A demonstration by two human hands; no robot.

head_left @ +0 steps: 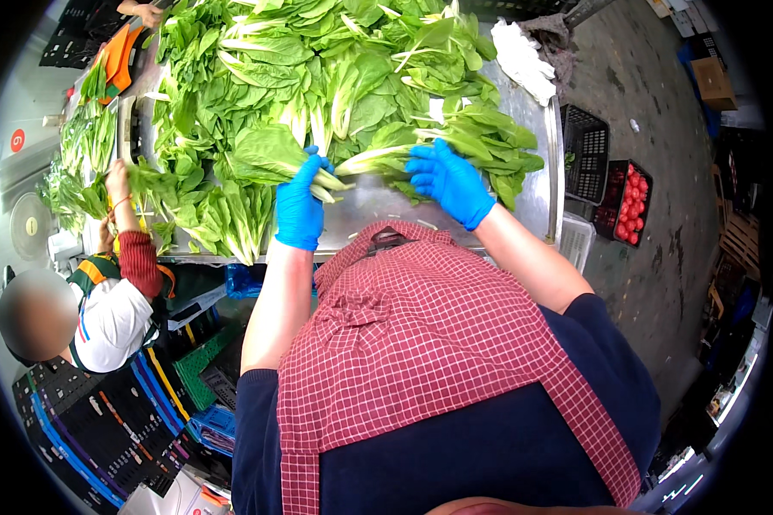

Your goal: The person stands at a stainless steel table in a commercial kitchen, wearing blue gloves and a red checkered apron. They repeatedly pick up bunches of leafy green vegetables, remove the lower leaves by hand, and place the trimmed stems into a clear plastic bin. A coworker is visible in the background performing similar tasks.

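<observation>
A large heap of leafy greens (223, 129) with pale stems covers most of the metal table (365, 210) before me. My left hand (299, 206), in a blue glove, is closed around the stems of a leafy green (270, 154); its broad leaves point left and its cut stem ends stick out to the right. To the right, my blue-gloved right hand (449, 182) is open, fingers stretched out over more leafy greens (481, 137) at the table's right side. Whether its fingertips press on a leaf, I cannot tell.
At the left, a co-worker (116, 322) handles greens (90, 142) beside a scale-like machine. Another person's hand (146, 15) shows at the far left. A white cloth (524, 62) lies on the table's right corner. Beyond stand a black crate (584, 154) and a crate of red produce (631, 206).
</observation>
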